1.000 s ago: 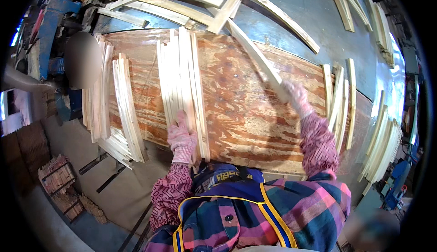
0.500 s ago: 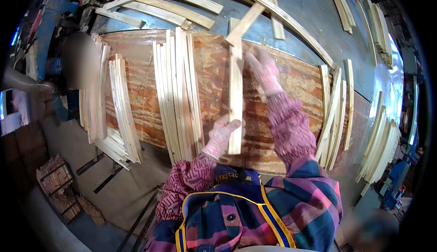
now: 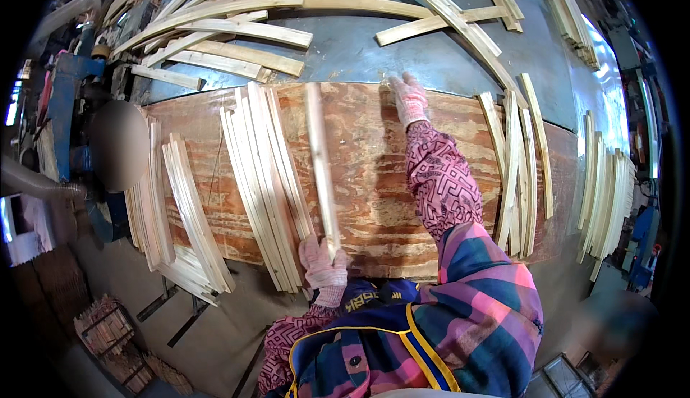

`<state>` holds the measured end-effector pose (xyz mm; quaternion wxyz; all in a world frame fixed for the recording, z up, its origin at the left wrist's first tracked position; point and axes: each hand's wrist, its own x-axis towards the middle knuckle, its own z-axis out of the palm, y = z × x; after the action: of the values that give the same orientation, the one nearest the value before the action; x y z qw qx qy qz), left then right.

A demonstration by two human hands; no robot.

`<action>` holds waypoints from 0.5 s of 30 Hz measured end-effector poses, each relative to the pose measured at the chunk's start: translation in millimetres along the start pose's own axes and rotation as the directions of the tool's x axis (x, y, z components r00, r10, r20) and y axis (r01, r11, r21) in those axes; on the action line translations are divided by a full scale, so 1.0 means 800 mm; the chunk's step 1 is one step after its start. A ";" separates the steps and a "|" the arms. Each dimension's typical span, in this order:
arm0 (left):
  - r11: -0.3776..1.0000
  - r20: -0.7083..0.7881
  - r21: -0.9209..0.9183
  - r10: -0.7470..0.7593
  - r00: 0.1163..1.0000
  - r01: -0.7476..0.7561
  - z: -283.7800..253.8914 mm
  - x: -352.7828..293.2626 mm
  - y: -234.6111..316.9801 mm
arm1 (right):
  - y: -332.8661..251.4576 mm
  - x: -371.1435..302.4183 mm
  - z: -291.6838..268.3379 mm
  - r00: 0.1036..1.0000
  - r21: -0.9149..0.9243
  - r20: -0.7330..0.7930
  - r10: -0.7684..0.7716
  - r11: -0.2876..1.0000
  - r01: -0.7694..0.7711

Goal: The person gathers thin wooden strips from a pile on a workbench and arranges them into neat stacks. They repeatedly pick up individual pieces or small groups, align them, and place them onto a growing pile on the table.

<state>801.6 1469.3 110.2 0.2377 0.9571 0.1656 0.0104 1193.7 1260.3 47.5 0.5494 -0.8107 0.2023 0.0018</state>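
- The left hand (image 3: 323, 263), at the near edge of the plywood table (image 3: 374, 218), pinches the near end of a wooden strip (image 3: 321, 161).
- The strip points away from the person, just right of a row of pale strips (image 3: 262, 189).
- The right hand (image 3: 408, 98), fingers extended and slightly spread, is empty near the table's far edge.
- Beyond, loose strips (image 3: 251, 31) cross on a grey surface (image 3: 345, 53).

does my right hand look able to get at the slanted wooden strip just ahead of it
Likely yes: your right hand looks open and empty, with nothing visibly blocking the near end of the wooden strip, though other strips cross it farther along.
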 end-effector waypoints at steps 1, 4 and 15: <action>0.998 -0.014 0.051 -0.036 0.999 0.036 0.003 0.004 0.001 | 0.044 0.041 -0.020 0.996 0.041 -0.038 0.086 0.996 -0.085; 0.945 -0.028 0.316 -0.082 0.996 0.086 0.017 0.001 -0.025 | -0.032 0.022 -0.029 0.988 -0.175 -0.135 0.076 0.980 -0.099; 0.888 -0.052 0.459 0.017 0.999 0.008 0.024 0.013 -0.027 | -0.115 0.125 0.023 0.909 -0.751 0.282 -0.307 0.519 0.408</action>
<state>806.4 1482.4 82.8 0.0001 0.9858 0.1677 -0.0023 1320.1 1272.9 99.8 0.1287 -0.9911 -0.0227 0.0246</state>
